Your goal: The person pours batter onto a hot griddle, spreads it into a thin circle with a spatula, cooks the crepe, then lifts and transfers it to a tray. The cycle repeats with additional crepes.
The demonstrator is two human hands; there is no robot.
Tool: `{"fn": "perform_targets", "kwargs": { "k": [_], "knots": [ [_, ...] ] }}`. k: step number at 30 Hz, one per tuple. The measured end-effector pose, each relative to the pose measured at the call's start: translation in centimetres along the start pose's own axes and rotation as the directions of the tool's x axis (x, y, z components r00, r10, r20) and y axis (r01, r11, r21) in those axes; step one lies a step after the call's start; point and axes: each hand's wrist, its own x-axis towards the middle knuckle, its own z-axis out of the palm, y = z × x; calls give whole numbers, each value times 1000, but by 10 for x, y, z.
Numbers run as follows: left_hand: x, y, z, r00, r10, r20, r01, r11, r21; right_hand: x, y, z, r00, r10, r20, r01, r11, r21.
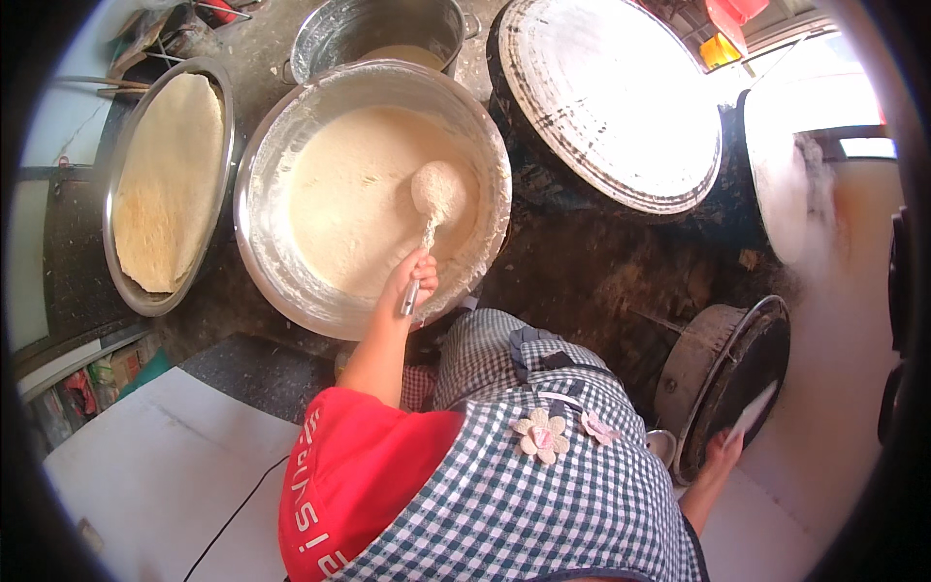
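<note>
A ladle (438, 194) thickly coated with batter is gripped by the handle in my left hand (410, 279). Its head sits over the pale batter (339, 209) inside a wide metal basin (260, 242). Off to the right, my right hand (722, 448) is closed around a flat whitish blade, perhaps a scraper (754, 410). That blade is over the dark round griddle (722, 373), and I cannot tell whether it touches the surface.
An oval metal tray (225, 145) with a folded flatbread (170, 184) stands left. Behind the basin is a metal pot (320, 44). A large round pale-topped griddle (621, 97) stands far right, with steam (810, 194) beyond. A white tabletop (165, 466) lies near left, with a black cord (233, 519).
</note>
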Motion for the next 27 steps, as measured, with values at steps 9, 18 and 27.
{"fn": "perform_targets", "kwargs": {
  "k": [9, 18, 27],
  "knots": [
    [-37, 3, 22, 987, 66, 144, -43, 986, -159, -69, 156, 355, 748, 316, 584, -77, 915, -396],
    [-91, 28, 44, 978, 148, 148, -156, 987, 42, -93, 186, 409, 569, 419, 708, -41, 874, -485],
    [-142, 20, 125, 951, 248, 186, -298, 897, 325, -3, 162, 359, 588, 391, 708, -113, 906, -407]
  ]
}}
